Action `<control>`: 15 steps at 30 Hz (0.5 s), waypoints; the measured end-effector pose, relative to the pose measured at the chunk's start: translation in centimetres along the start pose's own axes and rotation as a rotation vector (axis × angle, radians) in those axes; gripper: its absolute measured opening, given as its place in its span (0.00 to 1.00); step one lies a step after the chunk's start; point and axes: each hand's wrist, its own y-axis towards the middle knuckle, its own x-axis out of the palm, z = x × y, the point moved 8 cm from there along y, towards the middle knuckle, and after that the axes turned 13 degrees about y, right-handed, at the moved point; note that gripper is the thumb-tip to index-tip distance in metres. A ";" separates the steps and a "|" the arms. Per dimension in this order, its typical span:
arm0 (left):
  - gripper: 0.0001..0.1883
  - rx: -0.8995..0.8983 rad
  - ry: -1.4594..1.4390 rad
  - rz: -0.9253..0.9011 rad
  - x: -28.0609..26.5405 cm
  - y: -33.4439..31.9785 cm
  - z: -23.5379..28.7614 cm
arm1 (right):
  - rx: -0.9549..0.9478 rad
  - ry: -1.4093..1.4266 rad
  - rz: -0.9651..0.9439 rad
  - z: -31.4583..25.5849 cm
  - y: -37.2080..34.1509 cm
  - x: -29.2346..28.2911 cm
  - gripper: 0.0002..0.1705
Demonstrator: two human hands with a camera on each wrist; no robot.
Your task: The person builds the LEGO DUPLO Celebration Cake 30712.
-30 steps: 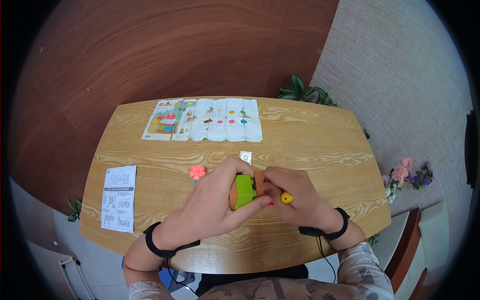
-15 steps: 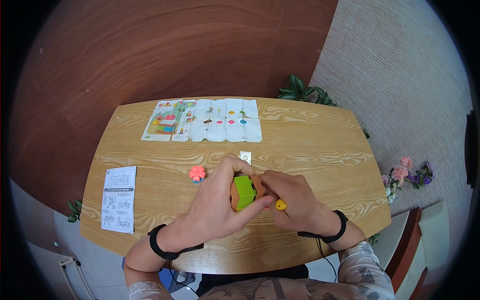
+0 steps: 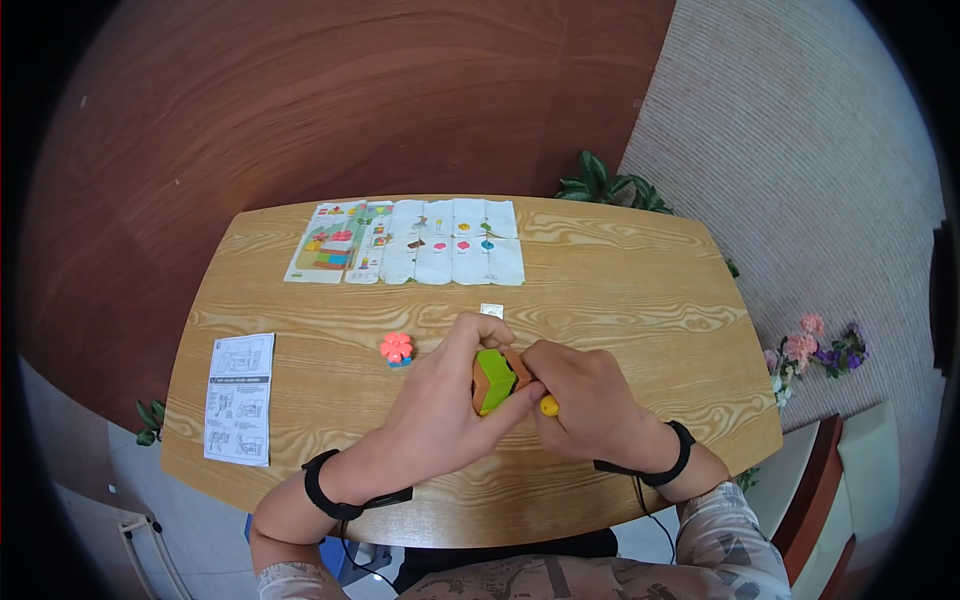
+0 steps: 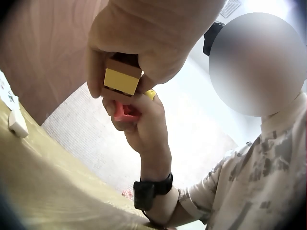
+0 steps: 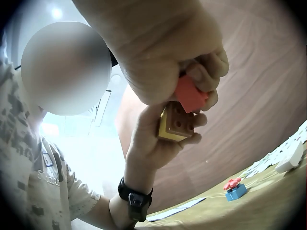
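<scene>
1. Wooden table (image 3: 620,290): it lies under the brick stack (image 3: 495,378), which is held in the air.
2. Coloured sheet (image 3: 450,220): beyond the stack. Printed sheet (image 3: 238,400): well to the stack's left.
3. Left hand (image 3: 435,405): its fingers curl round the stack. If it twists or squeezes unevenly, I think the layers could separate.
4. Right hand (image 3: 590,405): at the stack's right side, fingers curled, holding two pieces.
5. Flower on a blue brick (image 3: 397,349): left of the stack.
6. Red piece (image 5: 191,93): beside the stack's brown studs.
7. Yellow piece (image 3: 549,405): also beside the stack; a crowded grip could let it drop.
</scene>
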 end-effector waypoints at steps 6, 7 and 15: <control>0.20 -0.130 0.025 -0.159 -0.3 0.4 -0.7 | 0.037 -0.127 -0.068 0.5 0.2 0.3 0.12; 0.20 -0.089 0.048 -0.124 -0.4 0.4 -0.7 | 0.047 -0.112 -0.081 0.6 0.3 0.3 0.11; 0.17 -0.040 0.030 0.003 -1.1 0.2 -0.6 | 0.047 -0.036 -0.201 0.0 0.4 0.3 0.19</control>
